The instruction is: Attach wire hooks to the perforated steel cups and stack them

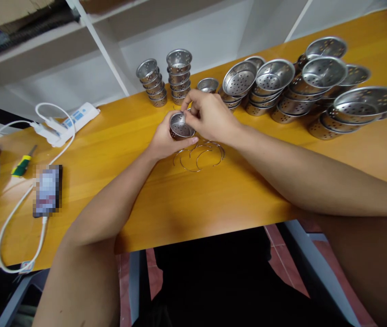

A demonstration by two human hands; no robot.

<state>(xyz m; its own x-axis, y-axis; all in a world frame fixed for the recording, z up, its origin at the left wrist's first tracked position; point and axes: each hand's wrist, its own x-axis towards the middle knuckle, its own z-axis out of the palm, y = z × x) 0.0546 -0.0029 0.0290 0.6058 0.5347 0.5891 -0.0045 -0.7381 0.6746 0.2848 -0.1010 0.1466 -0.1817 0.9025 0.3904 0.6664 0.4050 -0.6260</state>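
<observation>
My left hand (165,141) cups a small perforated steel strainer cup (181,126) just above the orange table (186,200). My right hand (209,113) pinches at the cup's rim, fingers closed; what it holds there is too thin to make out. Several loose wire handles (198,154) lie on the table right under both hands. Behind the hands stand two stacks of small cups (179,77) and a single cup (207,84).
Piles of wide perforated strainer bowls (319,86) fill the right back of the table. At the left lie a white power strip (71,119) with its cable, a green-yellow screwdriver (23,163) and a phone (47,190). A white wall and frame rise behind.
</observation>
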